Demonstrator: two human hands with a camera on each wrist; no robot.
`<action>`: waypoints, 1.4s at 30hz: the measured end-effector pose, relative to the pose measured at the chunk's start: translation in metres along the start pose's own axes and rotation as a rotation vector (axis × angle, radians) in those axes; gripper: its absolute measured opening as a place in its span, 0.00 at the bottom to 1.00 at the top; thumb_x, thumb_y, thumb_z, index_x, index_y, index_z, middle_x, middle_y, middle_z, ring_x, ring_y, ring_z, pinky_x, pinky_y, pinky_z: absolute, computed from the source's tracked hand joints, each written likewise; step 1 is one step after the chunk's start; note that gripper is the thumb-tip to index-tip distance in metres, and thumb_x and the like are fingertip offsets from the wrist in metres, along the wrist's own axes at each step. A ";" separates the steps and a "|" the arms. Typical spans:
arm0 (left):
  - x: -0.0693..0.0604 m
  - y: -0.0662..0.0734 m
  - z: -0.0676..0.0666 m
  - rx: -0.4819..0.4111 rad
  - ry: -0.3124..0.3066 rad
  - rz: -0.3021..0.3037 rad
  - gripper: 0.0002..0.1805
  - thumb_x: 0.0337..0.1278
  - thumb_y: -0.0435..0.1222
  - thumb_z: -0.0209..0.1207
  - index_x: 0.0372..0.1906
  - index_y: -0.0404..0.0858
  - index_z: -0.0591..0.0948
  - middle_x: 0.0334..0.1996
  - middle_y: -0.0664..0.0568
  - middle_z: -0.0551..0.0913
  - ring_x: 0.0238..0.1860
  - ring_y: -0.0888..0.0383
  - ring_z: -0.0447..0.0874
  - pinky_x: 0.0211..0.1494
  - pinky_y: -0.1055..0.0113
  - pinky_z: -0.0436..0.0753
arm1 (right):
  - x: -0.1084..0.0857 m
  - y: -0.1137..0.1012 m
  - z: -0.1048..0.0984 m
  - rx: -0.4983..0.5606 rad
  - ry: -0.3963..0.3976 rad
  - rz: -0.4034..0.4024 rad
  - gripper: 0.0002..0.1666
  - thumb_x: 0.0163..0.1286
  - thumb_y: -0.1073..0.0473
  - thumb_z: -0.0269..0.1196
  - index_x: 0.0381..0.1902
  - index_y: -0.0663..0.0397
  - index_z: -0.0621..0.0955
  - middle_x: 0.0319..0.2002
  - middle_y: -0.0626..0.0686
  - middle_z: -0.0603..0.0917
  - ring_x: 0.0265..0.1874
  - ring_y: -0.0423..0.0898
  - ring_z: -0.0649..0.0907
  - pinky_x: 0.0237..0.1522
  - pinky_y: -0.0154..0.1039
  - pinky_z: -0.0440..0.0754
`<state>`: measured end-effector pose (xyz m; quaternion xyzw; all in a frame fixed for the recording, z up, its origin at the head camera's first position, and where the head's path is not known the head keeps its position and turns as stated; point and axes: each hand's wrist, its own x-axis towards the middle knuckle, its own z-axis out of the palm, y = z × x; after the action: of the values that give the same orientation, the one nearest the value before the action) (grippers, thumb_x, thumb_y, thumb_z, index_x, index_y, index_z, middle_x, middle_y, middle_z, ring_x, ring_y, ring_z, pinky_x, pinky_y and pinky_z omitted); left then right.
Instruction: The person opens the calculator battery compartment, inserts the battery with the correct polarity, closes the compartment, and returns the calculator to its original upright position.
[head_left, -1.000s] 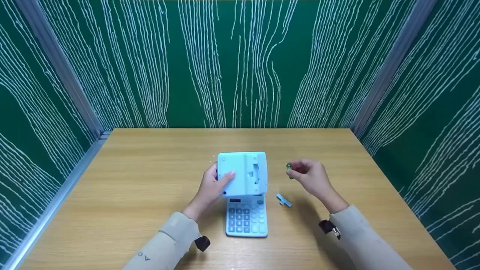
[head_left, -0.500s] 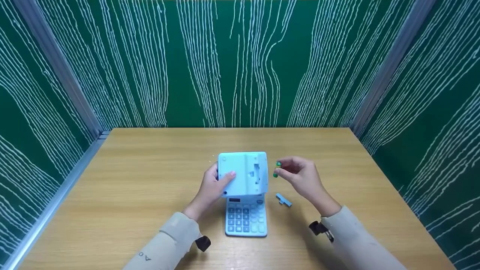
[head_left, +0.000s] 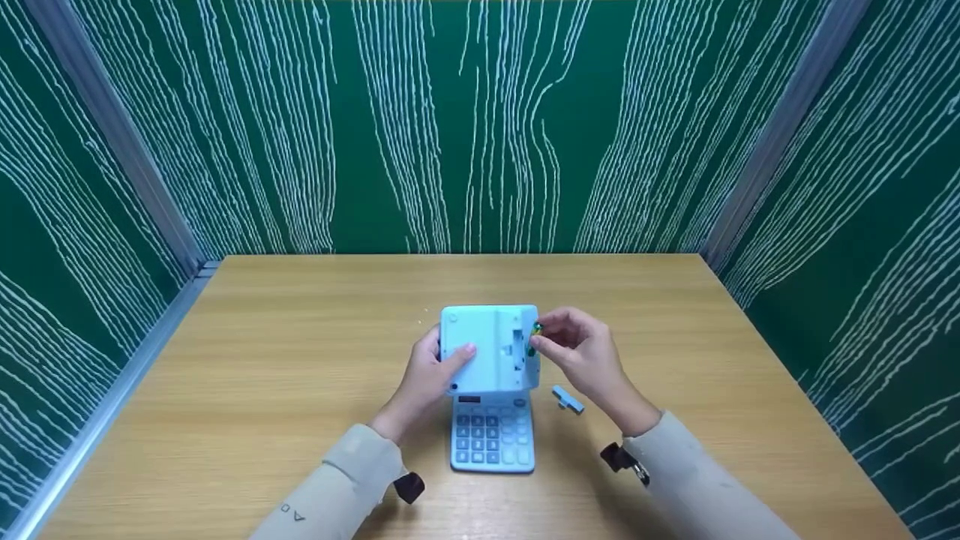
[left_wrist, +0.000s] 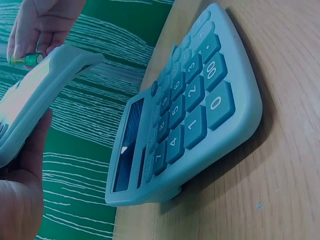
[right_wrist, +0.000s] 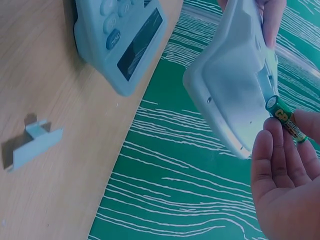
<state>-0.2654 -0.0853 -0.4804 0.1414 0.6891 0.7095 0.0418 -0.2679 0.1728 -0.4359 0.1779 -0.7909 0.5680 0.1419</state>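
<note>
My left hand (head_left: 424, 375) grips a light blue calculator (head_left: 476, 322) in the air, its back toward me and its battery slot (head_left: 517, 349) uncovered. The thumb lies across the back. Between thumb and fingers, my right hand (head_left: 589, 356) pinches a green battery (right_wrist: 286, 119) at the slot's right side. In the right wrist view the battery's end is close to the slot; whether they touch I cannot tell. A small light blue battery cover (head_left: 568, 400) lies on the table below the right hand.
A second light blue calculator (left_wrist: 185, 110) lies keys up on the wooden table (head_left: 300, 315), partly under the held one. Green walls with white wavy lines (head_left: 480, 127) stand behind and at both sides. Tiny pale specks lie left of the held calculator.
My right hand has moved left with the battery, from clear of the held calculator to its slot. The held calculator has shifted slightly right. The battery cover has stayed put.
</note>
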 end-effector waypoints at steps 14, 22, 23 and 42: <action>-0.003 0.001 0.002 -0.011 -0.007 -0.020 0.33 0.81 0.46 0.61 0.80 0.41 0.67 0.70 0.46 0.82 0.66 0.49 0.87 0.70 0.54 0.86 | -0.005 -0.005 0.015 -0.062 -0.011 -0.024 0.11 0.68 0.69 0.76 0.45 0.57 0.86 0.41 0.53 0.90 0.39 0.45 0.88 0.47 0.29 0.89; -0.005 0.001 0.003 -0.012 -0.001 -0.010 0.34 0.80 0.47 0.62 0.81 0.41 0.66 0.72 0.46 0.80 0.68 0.48 0.86 0.71 0.53 0.85 | -0.007 -0.002 0.015 -0.099 -0.016 -0.010 0.08 0.70 0.66 0.76 0.46 0.56 0.90 0.40 0.53 0.90 0.37 0.45 0.85 0.43 0.28 0.88; -0.005 0.001 0.003 -0.015 -0.003 -0.008 0.33 0.81 0.46 0.62 0.81 0.41 0.66 0.72 0.46 0.81 0.68 0.48 0.86 0.71 0.53 0.85 | -0.007 -0.002 0.015 -0.096 -0.013 -0.011 0.07 0.71 0.65 0.75 0.46 0.56 0.90 0.40 0.53 0.91 0.37 0.44 0.85 0.43 0.28 0.87; -0.004 0.000 0.000 -0.066 -0.012 0.013 0.31 0.82 0.43 0.60 0.80 0.39 0.67 0.69 0.43 0.82 0.67 0.46 0.86 0.68 0.54 0.88 | 0.004 -0.004 0.007 0.024 -0.081 0.432 0.37 0.78 0.46 0.69 0.73 0.62 0.74 0.64 0.63 0.80 0.61 0.54 0.81 0.59 0.41 0.88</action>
<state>-0.2618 -0.0866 -0.4808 0.1487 0.6642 0.7311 0.0463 -0.2698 0.1641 -0.4328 0.0288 -0.8090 0.5869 -0.0169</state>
